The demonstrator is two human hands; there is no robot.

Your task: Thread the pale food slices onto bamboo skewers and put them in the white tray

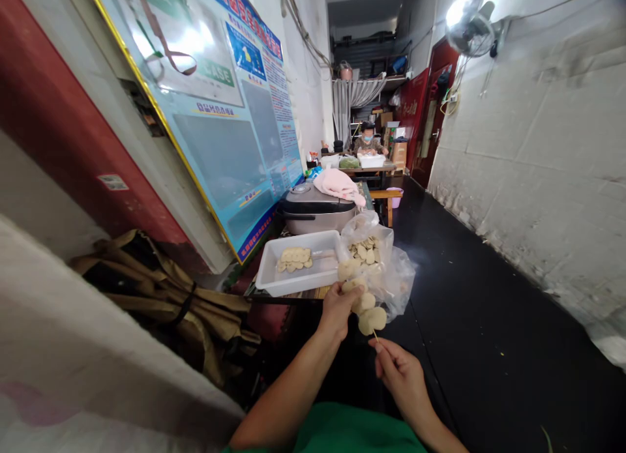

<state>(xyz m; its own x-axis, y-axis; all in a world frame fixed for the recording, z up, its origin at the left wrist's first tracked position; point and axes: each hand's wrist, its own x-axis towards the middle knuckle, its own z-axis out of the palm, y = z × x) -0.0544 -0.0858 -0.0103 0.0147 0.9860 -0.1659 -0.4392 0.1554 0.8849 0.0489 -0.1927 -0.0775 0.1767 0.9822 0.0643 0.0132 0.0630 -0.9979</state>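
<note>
A skewer (372,320) threaded with several pale round slices slants in front of me. My right hand (402,373) pinches the bare lower end of its stick. Higher up, my left hand (341,307) has its fingers closed on the slices along the skewer. Just beyond, an open clear plastic bag (380,230) holds many loose slices (364,251) of the same kind. To its left stands a white plastic tray (320,285), with a small stack of slice-laden skewers (295,259) at its left side.
Behind the tray sits a grey and black appliance (317,213) with a pink cloth (337,183) on top. Farther back, a masked person (369,142) works at another table. Folded brown material (180,309) leans at left, near a blue notice board (215,146).
</note>
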